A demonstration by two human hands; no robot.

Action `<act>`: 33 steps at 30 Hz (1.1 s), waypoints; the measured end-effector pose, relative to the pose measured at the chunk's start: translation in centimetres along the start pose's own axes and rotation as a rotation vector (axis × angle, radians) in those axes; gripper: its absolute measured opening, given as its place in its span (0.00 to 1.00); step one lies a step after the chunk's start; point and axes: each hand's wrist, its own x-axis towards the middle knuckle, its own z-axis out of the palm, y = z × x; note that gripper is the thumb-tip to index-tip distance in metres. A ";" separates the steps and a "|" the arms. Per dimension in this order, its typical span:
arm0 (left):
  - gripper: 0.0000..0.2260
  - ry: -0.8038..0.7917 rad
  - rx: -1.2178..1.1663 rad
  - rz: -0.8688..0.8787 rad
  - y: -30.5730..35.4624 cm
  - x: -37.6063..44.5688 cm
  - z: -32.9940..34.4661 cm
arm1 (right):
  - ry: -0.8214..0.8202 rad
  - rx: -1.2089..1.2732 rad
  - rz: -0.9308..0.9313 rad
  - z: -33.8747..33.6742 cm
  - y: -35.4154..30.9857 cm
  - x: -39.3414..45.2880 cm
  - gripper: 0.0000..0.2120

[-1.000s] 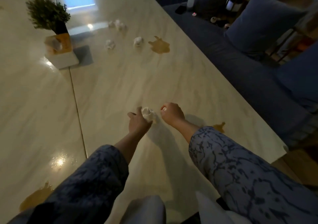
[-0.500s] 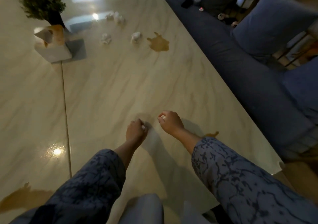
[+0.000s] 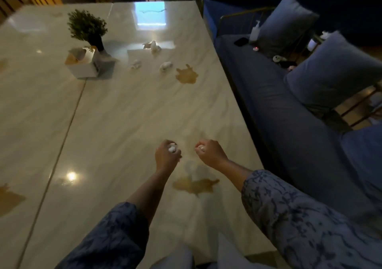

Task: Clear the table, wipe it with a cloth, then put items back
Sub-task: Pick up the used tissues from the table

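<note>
Inside left hand (image 3: 167, 157): crumpled tissue (image 3: 172, 149), gripped

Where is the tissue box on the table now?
In the head view the tissue box stands far left on the table, touching the small potted plant.

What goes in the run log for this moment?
phase: clearing | left hand: grips white crumpled tissue | right hand: grips white scrap | brown spill: unwiped on pale marble table
</note>
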 end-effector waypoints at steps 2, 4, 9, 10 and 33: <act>0.11 0.009 -0.049 0.008 1.9 -2.5 1.9 | -0.019 -0.021 -0.047 -2.7 1.6 -0.7 0.09; 0.16 0.025 -0.080 0.003 2.6 -3.4 2.2 | -0.015 -0.011 -0.056 -3.6 2.1 -0.6 0.09; 0.24 0.111 -0.100 -0.019 3.9 -4.4 2.0 | -0.015 0.042 -0.088 -5.0 2.5 -0.6 0.08; 0.24 0.123 -0.116 -0.027 4.2 -4.1 2.0 | -0.015 0.050 -0.087 -5.1 2.5 -0.5 0.08; 0.13 0.114 0.018 -0.122 11.0 -3.4 11.0 | -0.125 0.035 -0.306 -13.5 9.5 4.6 0.09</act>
